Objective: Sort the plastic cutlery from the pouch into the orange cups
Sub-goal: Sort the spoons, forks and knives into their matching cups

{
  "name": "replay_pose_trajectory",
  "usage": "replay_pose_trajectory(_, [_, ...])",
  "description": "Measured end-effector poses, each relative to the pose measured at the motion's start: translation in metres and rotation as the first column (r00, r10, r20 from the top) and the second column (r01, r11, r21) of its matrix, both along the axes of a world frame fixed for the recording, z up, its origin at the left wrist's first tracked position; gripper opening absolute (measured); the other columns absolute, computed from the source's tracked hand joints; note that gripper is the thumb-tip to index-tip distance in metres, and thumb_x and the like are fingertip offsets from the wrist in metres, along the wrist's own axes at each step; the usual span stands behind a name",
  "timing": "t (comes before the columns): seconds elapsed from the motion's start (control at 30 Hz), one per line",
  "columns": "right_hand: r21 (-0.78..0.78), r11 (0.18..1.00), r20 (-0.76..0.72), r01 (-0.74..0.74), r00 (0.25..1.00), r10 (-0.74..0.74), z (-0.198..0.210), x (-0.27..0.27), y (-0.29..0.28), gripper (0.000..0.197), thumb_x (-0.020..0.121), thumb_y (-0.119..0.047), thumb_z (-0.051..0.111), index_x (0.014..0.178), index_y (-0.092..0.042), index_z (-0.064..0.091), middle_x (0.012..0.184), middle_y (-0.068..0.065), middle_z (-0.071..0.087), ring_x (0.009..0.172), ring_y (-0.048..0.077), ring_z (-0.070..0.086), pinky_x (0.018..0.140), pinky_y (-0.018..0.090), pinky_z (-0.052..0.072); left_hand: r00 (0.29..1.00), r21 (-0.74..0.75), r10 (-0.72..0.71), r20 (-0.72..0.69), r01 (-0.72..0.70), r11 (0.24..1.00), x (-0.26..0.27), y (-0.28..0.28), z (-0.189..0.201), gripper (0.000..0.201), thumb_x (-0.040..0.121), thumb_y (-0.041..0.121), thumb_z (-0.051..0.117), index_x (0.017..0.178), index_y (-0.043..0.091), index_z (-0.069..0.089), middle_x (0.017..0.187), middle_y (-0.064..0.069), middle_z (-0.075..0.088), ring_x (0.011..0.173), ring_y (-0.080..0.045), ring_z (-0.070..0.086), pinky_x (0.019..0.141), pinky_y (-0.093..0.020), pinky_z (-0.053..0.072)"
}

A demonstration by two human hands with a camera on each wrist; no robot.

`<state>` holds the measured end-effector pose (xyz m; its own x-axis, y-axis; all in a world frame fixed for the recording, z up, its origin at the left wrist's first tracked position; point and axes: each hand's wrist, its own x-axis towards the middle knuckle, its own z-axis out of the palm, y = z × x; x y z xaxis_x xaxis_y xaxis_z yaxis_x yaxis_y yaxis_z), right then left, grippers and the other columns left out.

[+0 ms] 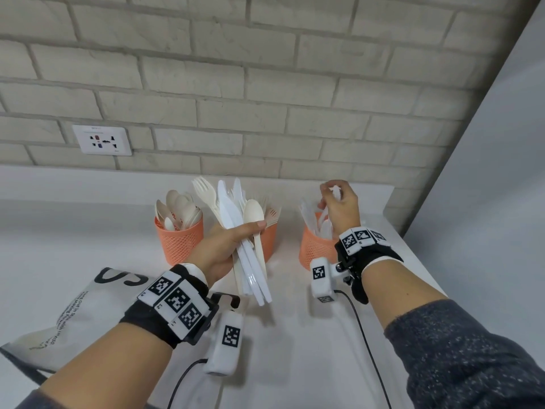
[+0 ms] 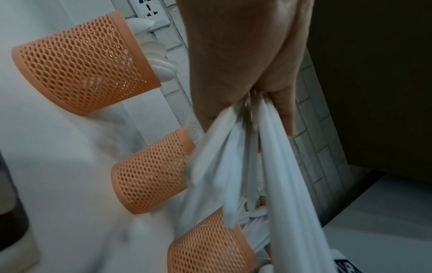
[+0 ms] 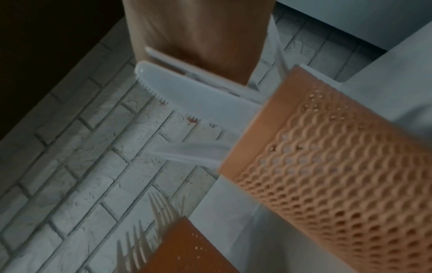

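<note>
Up front, the left hand (image 1: 227, 249) grips a fanned bundle of white plastic knives, a cream fork and a cream spoon (image 1: 246, 231), their handles hanging below the palm. Beyond that hand stand three orange mesh plastic cups (image 1: 179, 242) on the white worktop (image 1: 88, 231), the leftmost filled with cream spoons; the grey printed fabric pouch (image 1: 67, 314) lies beside the left wrist. Over the rightmost cup (image 1: 314, 246), which holds white knives, the right hand (image 1: 340, 206) has curled fingers pinching a white knife (image 1: 336, 192).
</note>
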<state>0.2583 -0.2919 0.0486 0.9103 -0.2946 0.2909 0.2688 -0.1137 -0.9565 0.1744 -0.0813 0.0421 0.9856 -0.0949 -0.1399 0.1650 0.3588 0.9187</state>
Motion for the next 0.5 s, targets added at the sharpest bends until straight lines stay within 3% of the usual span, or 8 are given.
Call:
replay_pose_trajectory(0.13, [-0.204,0.978,-0.139,-0.044,0.99,0.015,-0.006,0.001,0.002,0.015,0.096,-0.016,0.043,0.087,-0.008,0.052,0.062,0.003,0.048,0.058,0.014,0.047,0.063,0.025,0.04,1.0,0.005,0.019,-0.022,-0.019,1.0,0.002,-0.004,-0.004,0.041,0.077,0.009,0.071,0.115,0.001,0.058,0.08,-0.007,0.061,0.069,-0.016,0.06,0.053,-0.021,0.052])
replay_pose_trajectory(0.23, [-0.249,0.944,-0.26,-0.217,0.954,0.151,0.006,-0.003,0.001,0.018,0.096,-0.021,0.046,0.105,-0.01,0.057,0.091,0.003,0.055,0.085,0.015,0.052,0.076,0.025,0.041,0.999,-0.01,0.025,-0.039,-0.025,1.0,0.002,-0.005,-0.007,0.035,0.077,0.009,0.071,0.11,0.002,0.059,0.079,-0.007,0.061,0.067,-0.015,0.061,0.052,-0.021,0.051])
replay_pose_trajectory(0.3, [-0.289,0.92,-0.283,-0.267,0.941,0.184,0.018,-0.005,-0.001,0.038,0.092,-0.032,0.053,0.127,-0.018,0.049,0.113,0.0,0.05,0.105,0.012,0.047,0.089,0.026,0.04,0.999,-0.024,0.029,-0.046,-0.031,0.999,0.002,-0.005,-0.006,0.028,0.079,0.009,0.07,0.105,0.004,0.06,0.077,-0.005,0.061,0.065,-0.013,0.06,0.051,-0.02,0.051])
replay_pose_trajectory(0.4, [-0.397,0.916,0.026,-0.061,0.997,0.078,0.035,-0.011,0.008,0.044,0.087,-0.027,0.063,0.128,-0.017,0.049,0.113,0.002,0.05,0.106,0.01,0.047,0.087,0.017,0.037,0.998,-0.053,0.034,-0.056,-0.037,0.998,0.003,-0.005,-0.005,0.027,0.081,0.01,0.069,0.106,0.005,0.06,0.077,-0.004,0.06,0.067,-0.014,0.059,0.052,-0.02,0.052])
replay_pose_trajectory(0.47, [-0.431,0.902,0.235,0.009,0.967,0.103,0.043,-0.024,0.021,0.027,0.083,-0.016,0.067,0.109,-0.013,0.06,0.094,0.0,0.054,0.088,0.007,0.051,0.072,0.01,0.038,0.996,-0.059,0.062,-0.068,-0.066,0.996,0.004,-0.005,-0.005,0.028,0.08,0.01,0.07,0.105,0.005,0.06,0.077,-0.005,0.061,0.067,-0.016,0.06,0.052,-0.022,0.053])
replay_pose_trajectory(0.5, [-0.436,0.899,0.253,-0.046,0.952,0.172,0.046,-0.033,0.029,0.017,0.082,-0.011,0.067,0.098,-0.012,0.064,0.084,-0.002,0.056,0.077,0.003,0.051,0.066,0.01,0.037,0.994,-0.054,0.079,-0.081,-0.084,0.995,0.005,-0.005,-0.005,0.029,0.079,0.011,0.071,0.105,0.005,0.06,0.077,-0.006,0.062,0.067,-0.016,0.061,0.053,-0.023,0.053])
